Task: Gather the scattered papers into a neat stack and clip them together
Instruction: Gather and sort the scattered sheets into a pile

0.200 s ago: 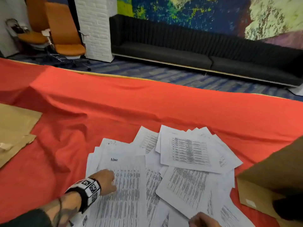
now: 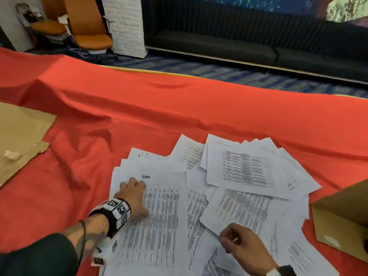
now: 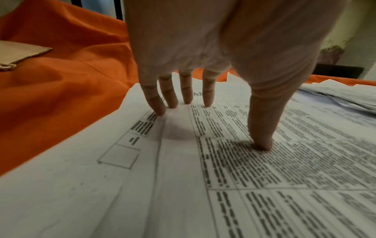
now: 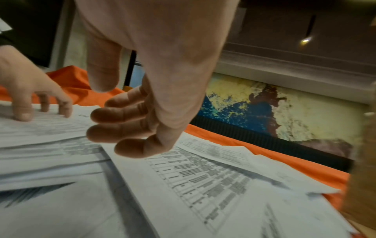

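Several printed white sheets lie fanned and overlapping on the red cloth (image 2: 139,108). The largest sheet, headed "Admin" (image 2: 159,226), lies at the near left; a tabled sheet (image 2: 245,170) tops the far right of the heap. My left hand (image 2: 133,198) presses on the Admin sheet (image 3: 264,185) with straight fingers (image 3: 187,90) and thumb spread on the paper. My right hand (image 2: 245,248) hovers just above the near sheets (image 4: 203,185), fingers (image 4: 122,116) loosely curled and holding nothing. No clip is visible.
Flat brown cardboard (image 2: 20,136) lies on the cloth at the left. A brown cardboard box (image 2: 342,222) stands at the right edge next to the papers. Beyond the table are a black sofa (image 2: 239,44), orange chairs (image 2: 89,36) and a white brick pillar (image 2: 127,26).
My right hand has come further into view over the near sheets. The left hand has slid a little up the Admin sheet.
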A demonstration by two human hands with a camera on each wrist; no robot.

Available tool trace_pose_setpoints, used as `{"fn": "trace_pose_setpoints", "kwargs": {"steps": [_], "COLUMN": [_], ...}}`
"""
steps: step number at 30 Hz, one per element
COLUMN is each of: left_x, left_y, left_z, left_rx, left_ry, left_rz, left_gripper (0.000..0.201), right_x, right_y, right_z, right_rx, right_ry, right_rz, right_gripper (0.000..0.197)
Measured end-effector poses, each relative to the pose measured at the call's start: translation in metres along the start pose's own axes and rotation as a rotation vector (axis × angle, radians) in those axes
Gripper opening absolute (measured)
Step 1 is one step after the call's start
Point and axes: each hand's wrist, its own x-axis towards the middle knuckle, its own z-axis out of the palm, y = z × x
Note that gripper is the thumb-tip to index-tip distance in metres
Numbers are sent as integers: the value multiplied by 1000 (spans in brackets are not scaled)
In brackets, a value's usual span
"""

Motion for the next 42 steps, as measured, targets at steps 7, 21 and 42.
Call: {"fn": "trace_pose_setpoints", "kwargs": {"steps": [7, 21, 42], "left_x": [45, 66, 22], "left_y": [-16, 39, 21], "left_z": [7, 19, 23], "left_rx": [115, 267, 303], "left_ry": [-84, -59, 212], "left_rz": [30, 441, 303], "left_gripper": [160, 150, 71], "right_x": [91, 188, 45], "right_y": [16, 27, 2], "right_z": [-22, -21, 39], "right_rx": [-99, -645, -361], "right_ry": [122, 257, 708], "right_rz": [-77, 4, -480], "right_gripper": [7, 78, 42]}}
